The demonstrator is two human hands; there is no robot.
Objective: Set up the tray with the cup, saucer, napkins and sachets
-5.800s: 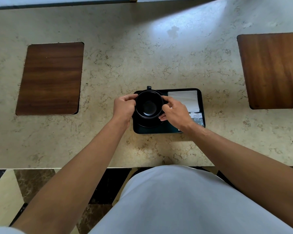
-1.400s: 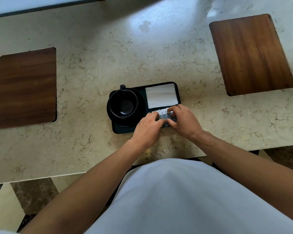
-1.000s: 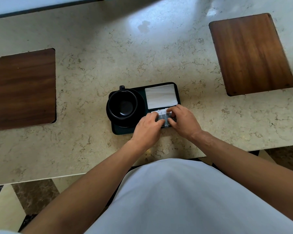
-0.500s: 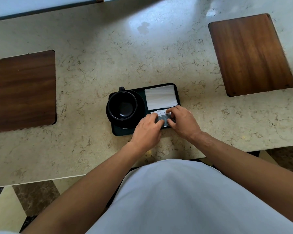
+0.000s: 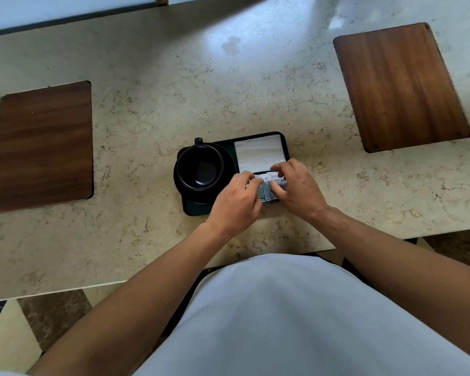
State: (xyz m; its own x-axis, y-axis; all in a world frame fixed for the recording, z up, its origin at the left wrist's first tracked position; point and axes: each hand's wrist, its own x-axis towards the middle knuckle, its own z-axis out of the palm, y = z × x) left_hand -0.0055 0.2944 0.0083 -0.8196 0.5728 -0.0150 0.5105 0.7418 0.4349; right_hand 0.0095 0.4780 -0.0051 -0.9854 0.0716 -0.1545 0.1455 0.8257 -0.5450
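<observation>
A dark rectangular tray (image 5: 194, 210) lies on the marble counter in front of me. On its left half a black cup (image 5: 200, 166) stands on a black saucer (image 5: 228, 158), handle pointing away. White napkins (image 5: 259, 154) fill the tray's far right part. In the near right part lie grey and white sachets (image 5: 267, 187). My left hand (image 5: 235, 202) and my right hand (image 5: 296, 187) are both over the sachets, fingertips curled onto them from either side. The hands hide most of the sachets.
Two dark wooden panels are set into the counter, one at the left (image 5: 44, 146) and one at the far right (image 5: 399, 85). The counter's front edge (image 5: 147, 279) runs just before my body. A wall edge lies along the top.
Earlier both hands held the cup on its saucer; they have since moved to the sachets. Over the last second the fingers shift slightly on the sachets; the tray stays put.
</observation>
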